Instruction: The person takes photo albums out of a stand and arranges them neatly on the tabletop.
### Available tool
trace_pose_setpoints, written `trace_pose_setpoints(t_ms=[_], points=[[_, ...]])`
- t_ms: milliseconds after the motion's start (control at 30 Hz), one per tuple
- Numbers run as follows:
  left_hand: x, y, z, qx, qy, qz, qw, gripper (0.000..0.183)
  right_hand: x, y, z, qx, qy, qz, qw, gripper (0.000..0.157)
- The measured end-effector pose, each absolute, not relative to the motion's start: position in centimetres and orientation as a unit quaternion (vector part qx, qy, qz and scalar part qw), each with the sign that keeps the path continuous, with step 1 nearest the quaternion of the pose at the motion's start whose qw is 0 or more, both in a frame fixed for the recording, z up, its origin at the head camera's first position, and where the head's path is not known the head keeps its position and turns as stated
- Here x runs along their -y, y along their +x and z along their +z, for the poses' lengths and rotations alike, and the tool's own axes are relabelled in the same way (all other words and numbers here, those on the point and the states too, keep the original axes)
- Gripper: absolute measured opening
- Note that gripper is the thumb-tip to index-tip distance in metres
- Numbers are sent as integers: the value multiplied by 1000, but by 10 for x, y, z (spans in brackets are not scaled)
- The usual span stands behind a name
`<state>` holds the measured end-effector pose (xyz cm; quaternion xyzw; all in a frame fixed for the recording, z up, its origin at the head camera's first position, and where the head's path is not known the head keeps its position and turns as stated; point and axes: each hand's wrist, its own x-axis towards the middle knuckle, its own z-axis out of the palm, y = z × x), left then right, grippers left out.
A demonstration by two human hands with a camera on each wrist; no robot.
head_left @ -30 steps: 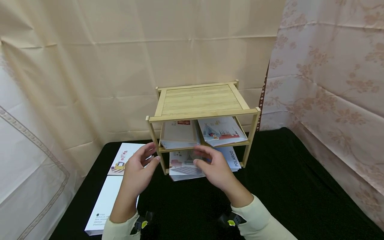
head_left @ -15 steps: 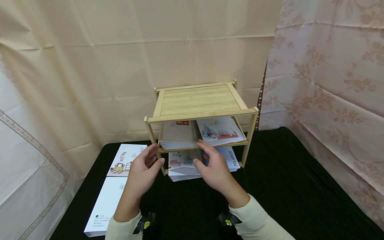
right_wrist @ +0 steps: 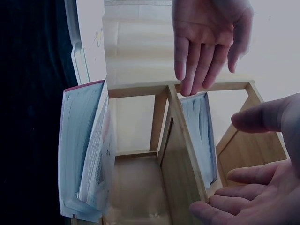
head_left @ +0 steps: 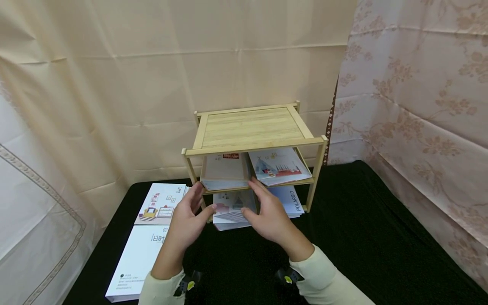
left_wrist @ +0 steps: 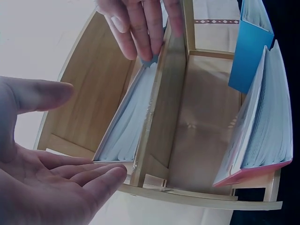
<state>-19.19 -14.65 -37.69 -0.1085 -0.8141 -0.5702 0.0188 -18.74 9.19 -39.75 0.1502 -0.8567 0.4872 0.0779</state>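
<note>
On the middle shelf of a wooden rack (head_left: 253, 127) lies a photo album with a beige cover (head_left: 224, 169). My left hand (head_left: 189, 220) is at its left front corner, thumb apart and fingers extended. My right hand (head_left: 268, 214) reaches to its right front corner, fingers straight. In the left wrist view both hands flank the ends of this album's page edges (left_wrist: 127, 119), fingertips right at them. To its right sits another album with a tent picture (head_left: 280, 165). Below, on the bottom level, are an album with a grey picture (head_left: 232, 207) and a blue POLAROID album (head_left: 287, 199).
Left of the rack, two white albums lie on the black cloth: one with a yellow vehicle picture (head_left: 162, 203) and a plainer one (head_left: 137, 258) nearer. Rack posts (head_left: 316, 178) stand at the corners. Curtains (head_left: 236, 55) hang behind and at both sides.
My left hand has moved right, up to the beige album's corner. My right fingers have straightened and shifted slightly toward the album's right corner. The albums stay in place.
</note>
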Motion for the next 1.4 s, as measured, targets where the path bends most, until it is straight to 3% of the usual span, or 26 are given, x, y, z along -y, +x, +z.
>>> trace_pose_setpoints(t_ms=[400,633,1067,1400], points=[[147,-193,-379,816,-125,-564,26,88,-90,-189,-400,857,178,478,69,82],[148,-192,-378,824,-129,-550,36,86,-89,-189,-401,856,179,476,93,80],[154,-189,-372,843,-112,-524,45,76,-87,-184,-399,852,133,490,127,58],[154,-188,-370,846,-71,-524,68,54,-89,-182,-394,849,114,495,149,42]])
